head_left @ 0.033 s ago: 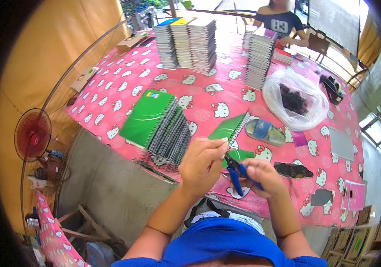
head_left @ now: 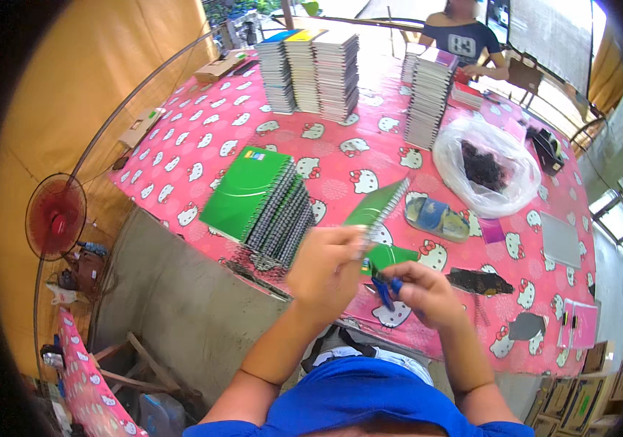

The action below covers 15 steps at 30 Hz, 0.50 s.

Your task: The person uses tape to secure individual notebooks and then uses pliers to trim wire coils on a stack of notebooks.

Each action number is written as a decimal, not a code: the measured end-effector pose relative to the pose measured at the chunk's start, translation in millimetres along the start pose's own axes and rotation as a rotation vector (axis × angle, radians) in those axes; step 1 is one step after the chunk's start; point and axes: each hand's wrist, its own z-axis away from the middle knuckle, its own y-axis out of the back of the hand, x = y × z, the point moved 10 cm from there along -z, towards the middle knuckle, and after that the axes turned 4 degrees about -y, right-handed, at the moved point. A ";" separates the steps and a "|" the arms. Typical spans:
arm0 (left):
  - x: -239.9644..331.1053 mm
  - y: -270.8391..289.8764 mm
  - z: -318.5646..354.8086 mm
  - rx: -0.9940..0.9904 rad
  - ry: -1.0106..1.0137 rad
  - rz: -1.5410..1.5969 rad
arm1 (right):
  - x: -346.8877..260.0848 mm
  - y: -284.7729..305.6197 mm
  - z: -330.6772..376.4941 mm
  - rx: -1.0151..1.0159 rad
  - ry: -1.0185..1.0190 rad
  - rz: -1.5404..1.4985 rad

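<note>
My left hand (head_left: 324, 271) is closed on a green spiral notebook (head_left: 375, 206), tilted up off the table with its wire binding on the right. Blue-handled pliers (head_left: 385, 286) are gripped in my right hand (head_left: 428, 293), just below the notebook's lower end; their dark jaws point up toward the binding. Beneath the held notebook, another green cover (head_left: 391, 255) lies on the table. To the left of my hands stands a stack of green spiral notebooks (head_left: 249, 193). My fingers hide the lower end of the held notebook.
Tall notebook stacks (head_left: 337, 76) stand at the back, another (head_left: 429, 98) right of them. A white plastic bag (head_left: 522, 186) holds a tangle of black bits. A blue-patterned slipper-shaped item (head_left: 436, 217) lies on the pink tablecloth (head_left: 359, 182). A person (head_left: 464, 44) sits at the far side.
The pliers have moved slightly down and away from the binding, and their handles now look closer together. My left hand still holds the notebook, slightly shifted.
</note>
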 end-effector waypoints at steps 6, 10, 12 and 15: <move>-59.2 159.4 -26.7 0.643 0.418 0.120 | 82.7 55.1 38.0 0.228 0.140 1.363; -149.0 177.4 29.1 0.650 0.601 0.134 | 43.8 43.9 17.4 0.270 0.304 1.328; -155.3 170.1 33.4 0.669 0.599 0.121 | 60.8 80.3 -15.6 0.292 0.360 1.324; -148.3 159.4 26.5 0.647 0.618 0.094 | 84.0 105.4 -58.2 0.245 0.358 1.414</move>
